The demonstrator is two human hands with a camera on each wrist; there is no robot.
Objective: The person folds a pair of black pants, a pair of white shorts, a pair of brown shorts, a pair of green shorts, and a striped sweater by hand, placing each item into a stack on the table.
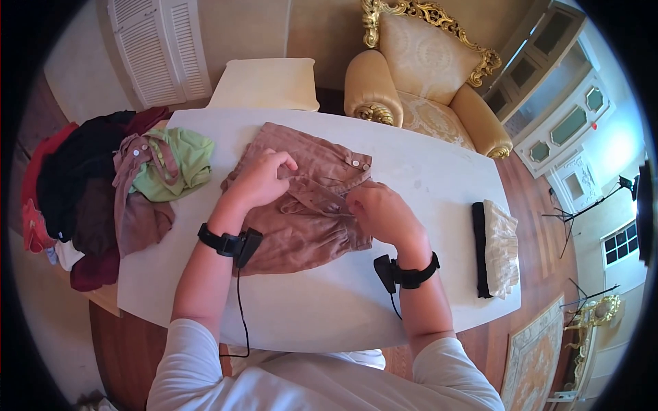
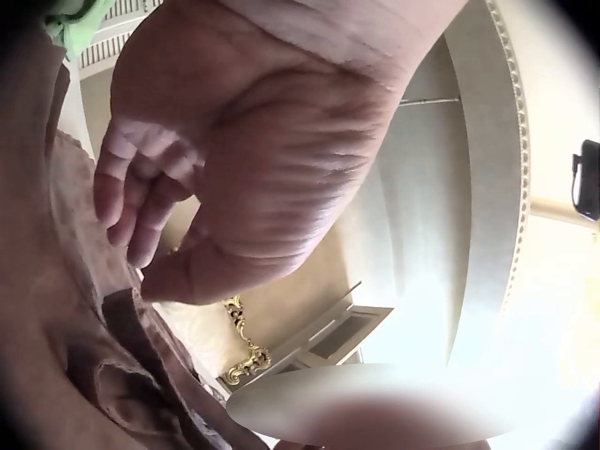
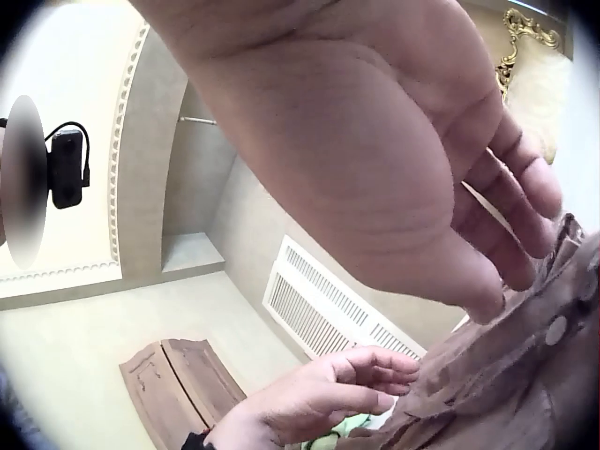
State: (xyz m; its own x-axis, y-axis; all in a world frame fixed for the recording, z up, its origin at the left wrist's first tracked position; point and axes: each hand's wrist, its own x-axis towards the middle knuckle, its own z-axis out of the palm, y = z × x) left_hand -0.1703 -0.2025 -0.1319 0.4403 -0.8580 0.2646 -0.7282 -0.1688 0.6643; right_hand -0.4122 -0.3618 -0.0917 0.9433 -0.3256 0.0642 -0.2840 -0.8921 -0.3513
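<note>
A brown garment [image 1: 295,236] with gathered fabric, a tie and two pale buttons near its upper right corner lies on the white table. Over its upper left part is my left hand [image 1: 257,181], fingers loosely bent; the left wrist view shows this hand [image 2: 253,159] with its thumb tip beside a fabric strip [image 2: 141,337], contact unclear. At the garment's right side, my right hand [image 1: 387,212] has its fingers curled at the fabric edge. In the right wrist view, thumb and fingers of that hand [image 3: 394,178] pinch the cloth [image 3: 506,366] near a button.
A mixed heap of clothes [image 1: 86,178] lies at the table's left, with a green garment [image 1: 188,161] on its right side. Folded black and cream items [image 1: 500,250] lie near the right edge of the table [image 1: 439,205]. Beyond stand a cream stool [image 1: 264,82] and gold armchair [image 1: 377,85].
</note>
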